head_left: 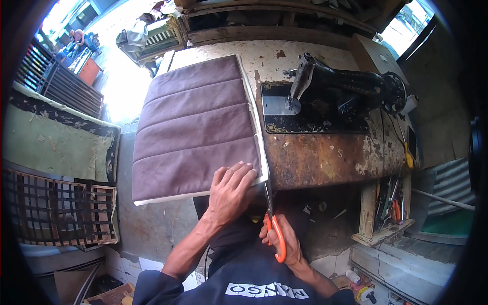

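Observation:
A quilted brown fabric panel [195, 122] with stitched cross lines and a pale foam edge lies on the worktable, its near part reaching past the table's front. My left hand [231, 190] rests on the panel's near right corner, fingers stretched out and lying flat. Below that corner, my right hand [282, 238] grips orange-handled scissors [277, 239]. Their blades point away from me and meet the panel's right edge at the corner. How far the blades are apart is hard to make out.
A black sewing machine [345, 91] stands on the worn table [315, 157], right of the panel. Tools fill a wooden rack [389, 203] under the table's right end. At left are a webbed seat frame [61, 213] and a green padded panel [56, 137]. Someone sits far off [81, 38].

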A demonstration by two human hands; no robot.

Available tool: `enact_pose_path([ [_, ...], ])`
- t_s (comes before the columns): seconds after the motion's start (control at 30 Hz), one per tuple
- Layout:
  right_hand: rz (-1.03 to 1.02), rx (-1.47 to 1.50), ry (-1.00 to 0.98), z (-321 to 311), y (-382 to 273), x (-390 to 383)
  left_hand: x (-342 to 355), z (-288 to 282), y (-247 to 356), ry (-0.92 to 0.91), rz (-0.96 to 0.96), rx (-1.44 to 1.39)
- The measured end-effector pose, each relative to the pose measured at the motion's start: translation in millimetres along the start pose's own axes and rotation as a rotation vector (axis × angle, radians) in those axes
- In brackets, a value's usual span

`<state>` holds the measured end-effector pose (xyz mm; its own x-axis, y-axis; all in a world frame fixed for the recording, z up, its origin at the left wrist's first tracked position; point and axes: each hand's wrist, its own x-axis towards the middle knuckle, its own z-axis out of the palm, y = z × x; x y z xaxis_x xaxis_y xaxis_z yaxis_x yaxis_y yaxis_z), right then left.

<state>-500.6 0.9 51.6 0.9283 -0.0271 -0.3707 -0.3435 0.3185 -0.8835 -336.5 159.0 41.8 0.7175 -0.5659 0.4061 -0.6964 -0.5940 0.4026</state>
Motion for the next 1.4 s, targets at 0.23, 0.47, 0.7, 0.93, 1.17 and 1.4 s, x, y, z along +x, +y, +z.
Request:
enact_pose_path([
  [0.23, 0.112, -0.100, 0.078, 3, 2, -4, -10, 10, -3, 0.114, 0.187, 0.040],
  [0.47, 0.166, -0.179, 0.088, 7, -6, 1, -25, 9, 4, 0.075, 0.187, 0.003],
  [0.7, 0.170, -0.152, 0.107, 6, 0, 0, -27, 10, 2, 0.076, 0.194, -0.030],
  [0.93, 0.168, -0.225, 0.179, 5, 19, -1, -27, 15, -1, 0.081, 0.187, -0.038],
  [1.17, 0.169, -0.228, 0.179, 5, 11, 5, -32, 11, 3, 0.072, 0.200, -0.040],
  [1.4, 0.172, -0.210, 0.198, 9, 11, 5, -36, 9, 8, 0.071, 0.183, -0.076],
])
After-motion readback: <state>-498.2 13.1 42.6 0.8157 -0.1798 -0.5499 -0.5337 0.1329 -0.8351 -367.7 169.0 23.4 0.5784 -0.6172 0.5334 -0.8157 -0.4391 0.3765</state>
